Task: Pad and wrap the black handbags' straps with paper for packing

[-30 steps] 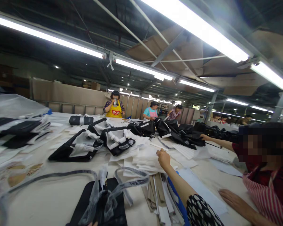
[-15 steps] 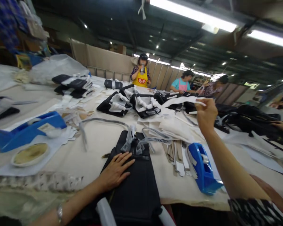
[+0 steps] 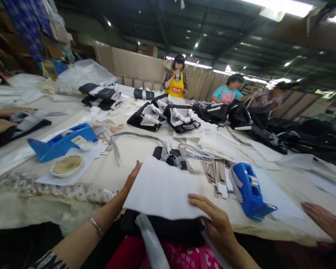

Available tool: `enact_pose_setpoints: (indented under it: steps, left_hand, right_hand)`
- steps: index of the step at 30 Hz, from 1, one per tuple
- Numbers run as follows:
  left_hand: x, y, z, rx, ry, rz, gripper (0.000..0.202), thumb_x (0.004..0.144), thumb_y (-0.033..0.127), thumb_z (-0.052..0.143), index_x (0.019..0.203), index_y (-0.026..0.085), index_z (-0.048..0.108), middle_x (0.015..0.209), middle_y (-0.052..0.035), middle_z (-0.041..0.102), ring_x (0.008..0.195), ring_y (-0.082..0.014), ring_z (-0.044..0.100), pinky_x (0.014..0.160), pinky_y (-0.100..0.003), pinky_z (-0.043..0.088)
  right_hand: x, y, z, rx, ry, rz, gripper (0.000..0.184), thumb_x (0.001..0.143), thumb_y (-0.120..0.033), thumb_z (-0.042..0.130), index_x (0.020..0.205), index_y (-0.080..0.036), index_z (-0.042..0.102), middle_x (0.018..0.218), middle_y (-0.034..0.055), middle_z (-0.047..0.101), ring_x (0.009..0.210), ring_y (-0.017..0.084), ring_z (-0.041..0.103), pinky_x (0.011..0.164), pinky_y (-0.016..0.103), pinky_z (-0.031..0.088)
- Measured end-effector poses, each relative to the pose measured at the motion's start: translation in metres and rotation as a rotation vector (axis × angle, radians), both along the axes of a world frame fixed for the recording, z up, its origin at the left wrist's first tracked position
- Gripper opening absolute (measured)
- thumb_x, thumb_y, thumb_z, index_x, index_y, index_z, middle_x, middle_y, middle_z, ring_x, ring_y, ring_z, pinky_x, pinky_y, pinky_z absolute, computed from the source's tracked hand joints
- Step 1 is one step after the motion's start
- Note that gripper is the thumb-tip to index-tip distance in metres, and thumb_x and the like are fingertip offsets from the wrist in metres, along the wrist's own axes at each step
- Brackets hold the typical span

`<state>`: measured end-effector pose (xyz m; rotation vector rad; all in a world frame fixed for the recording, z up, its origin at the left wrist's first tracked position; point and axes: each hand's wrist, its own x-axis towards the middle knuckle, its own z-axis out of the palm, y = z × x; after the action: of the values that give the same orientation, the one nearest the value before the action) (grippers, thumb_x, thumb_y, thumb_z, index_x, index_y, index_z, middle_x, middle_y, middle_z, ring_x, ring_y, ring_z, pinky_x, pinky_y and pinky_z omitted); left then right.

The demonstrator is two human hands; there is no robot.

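I'm watching the right hand [image 3: 217, 220] with its fingers [image 3: 201, 200] spreading flat along the lower right edge of a white sheet [image 3: 161, 188], not visibly pinching it. The left hand [image 3: 128, 186] is gripping or merely steadying the sheet's left edge, and I can't tell which, since the sheet is hiding part of its fingers. The sheet is lying slightly tilted with its long axis running roughly left to right across the lower middle of the frame, covering most of a black fabric panel [image 3: 162, 226]. A clear plastic-wrapped strip [image 3: 149, 239] is crossing that panel's near edge, and a blue tape dispenser [image 3: 250, 190] is sitting just right of the sheet beside a pile of cardboard strips [image 3: 215, 175]. A second blue tape dispenser [image 3: 63, 140] and a round dish [image 3: 67, 166] are resting left of centre, while a co-worker's hand [image 3: 324, 222] is reaching in at the right edge. Black bags [image 3: 162, 117] are lying further up the table. A red badge [image 3: 177, 90] is showing on a yellow apron at the top centre, but its characters are too small for me to read.
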<state>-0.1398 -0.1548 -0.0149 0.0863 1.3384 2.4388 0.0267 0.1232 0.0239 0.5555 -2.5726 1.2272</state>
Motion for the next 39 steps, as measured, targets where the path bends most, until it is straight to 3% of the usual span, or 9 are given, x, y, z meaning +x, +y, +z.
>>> enact_pose_setpoints:
  steps: [5,8,13,16,20,24,26,31,39]
  left_hand:
    - [-0.009,-0.001,0.004,-0.08,0.066,0.04,0.068,0.075,0.058,0.068,0.127,0.019,0.051,0.097,-0.0054,0.065,0.084,-0.0219,0.065,0.072,-0.033,0.054]
    - [-0.01,0.002,-0.003,-0.218,0.114,0.033,0.079,0.059,0.028,0.081,0.13,0.022,0.046,0.091,-0.0006,0.062,0.073,-0.0176,0.062,0.061,-0.027,0.051]
    - [-0.01,0.007,-0.008,-0.314,0.164,0.039,0.069,0.056,0.021,0.072,0.12,0.019,0.049,0.091,-0.0004,0.058,0.071,-0.0153,0.057,0.057,-0.023,0.047]
    - [-0.01,0.009,-0.006,-0.384,0.219,0.037,0.065,0.056,0.022,0.067,0.118,0.018,0.048,0.095,-0.0021,0.058,0.077,-0.0164,0.058,0.062,-0.024,0.048]
    - [-0.01,0.007,0.0,-0.514,0.316,0.045,0.055,0.059,0.022,0.058,0.113,0.018,0.05,0.093,-0.002,0.055,0.079,-0.0179,0.058,0.067,-0.03,0.051]
    - [0.015,-0.012,0.028,-0.694,0.476,0.083,0.048,0.061,0.012,0.055,0.108,0.021,0.061,0.105,-0.0043,0.053,0.105,-0.0244,0.053,0.095,-0.042,0.046]
    - [0.04,-0.024,0.054,-0.854,0.731,-0.034,0.056,0.064,0.005,0.049,0.115,0.024,0.061,0.119,-0.0047,0.053,0.122,-0.0253,0.043,0.111,-0.044,0.032]
    - [0.103,-0.035,0.099,-1.065,1.098,-0.754,0.065,0.073,0.004,0.052,0.132,0.03,0.048,0.125,-0.0038,0.054,0.119,-0.0247,0.044,0.109,-0.042,0.035]
    - [0.123,-0.036,0.084,-1.213,1.145,-0.836,0.036,0.074,-0.003,0.048,0.095,0.025,0.058,0.108,-0.0031,0.056,0.107,-0.0222,0.046,0.102,-0.038,0.037]
  right_hand:
    - [0.007,0.003,0.007,0.207,-0.106,0.051,0.054,0.081,-0.003,0.043,0.13,-0.02,0.06,0.136,0.0099,0.056,0.127,0.021,0.053,0.109,0.035,0.043]
    - [0.002,0.001,0.035,0.439,-0.26,0.164,0.073,0.069,0.007,0.039,0.131,-0.025,0.059,0.138,0.0048,0.055,0.123,0.02,0.055,0.106,0.035,0.045]
    - [-0.038,-0.021,0.074,0.666,-0.155,0.099,0.06,0.077,0.005,0.044,0.126,-0.023,0.063,0.123,0.006,0.066,0.109,0.025,0.059,0.098,0.041,0.047]
    - [-0.073,-0.048,0.057,0.544,-0.024,0.073,0.049,0.093,-0.014,0.049,0.141,-0.023,0.048,0.146,0.006,0.047,0.127,0.024,0.045,0.108,0.041,0.038]
    - [-0.101,-0.071,0.003,0.622,-0.231,0.118,0.058,0.096,-0.044,0.05,0.15,-0.032,0.032,0.159,0.0012,0.022,0.145,0.032,0.018,0.114,0.061,0.017]
    - [-0.104,-0.07,-0.028,0.661,-0.259,0.143,0.057,0.097,-0.052,0.044,0.15,-0.035,0.03,0.16,-0.0019,0.017,0.147,0.033,0.009,0.113,0.065,0.005]
    - [-0.102,-0.067,-0.032,0.652,-0.234,0.143,0.056,0.098,-0.051,0.044,0.15,-0.036,0.031,0.16,-0.0024,0.018,0.147,0.032,0.01,0.113,0.064,0.006]
    - [-0.102,-0.065,-0.033,0.642,-0.218,0.142,0.055,0.097,-0.051,0.045,0.149,-0.04,0.032,0.16,-0.0022,0.018,0.147,0.033,0.008,0.113,0.064,0.003]
    - [-0.099,-0.061,-0.028,0.608,-0.21,0.218,0.068,0.086,-0.072,0.049,0.147,-0.045,0.034,0.161,0.0029,0.014,0.146,0.039,0.005,0.11,0.067,-0.002]
